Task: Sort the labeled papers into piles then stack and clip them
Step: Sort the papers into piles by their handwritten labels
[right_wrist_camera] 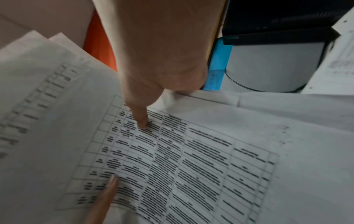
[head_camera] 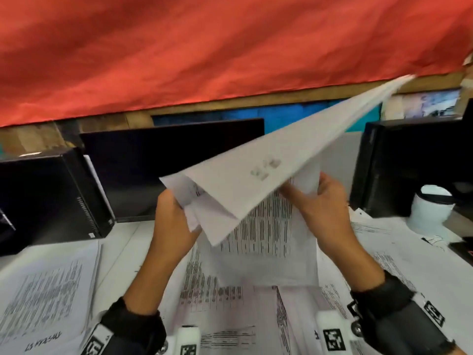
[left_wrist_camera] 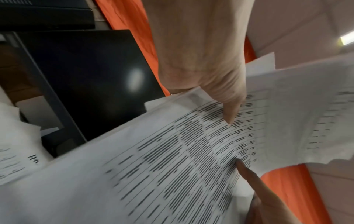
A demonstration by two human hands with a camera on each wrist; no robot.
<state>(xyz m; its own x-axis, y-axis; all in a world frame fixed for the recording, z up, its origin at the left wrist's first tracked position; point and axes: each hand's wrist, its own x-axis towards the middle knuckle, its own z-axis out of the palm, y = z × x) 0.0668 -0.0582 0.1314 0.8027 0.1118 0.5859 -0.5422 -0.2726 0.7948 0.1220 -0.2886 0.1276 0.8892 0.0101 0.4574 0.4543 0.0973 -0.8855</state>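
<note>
Both hands hold papers in the air above the desk. My left hand grips the lower left corner of a bundle of white sheets that fans up toward the upper right. My right hand pinches the right edge of a printed table sheet hanging below the bundle. In the left wrist view my left hand has fingertips on the printed face. In the right wrist view my right hand has fingertips on a gridded sheet. More fingers are hidden behind the paper.
Printed papers cover the desk: a pile at the left, sheets in the middle and at the right. A dark monitor, black computer cases and a white cup stand behind. Red cloth hangs above.
</note>
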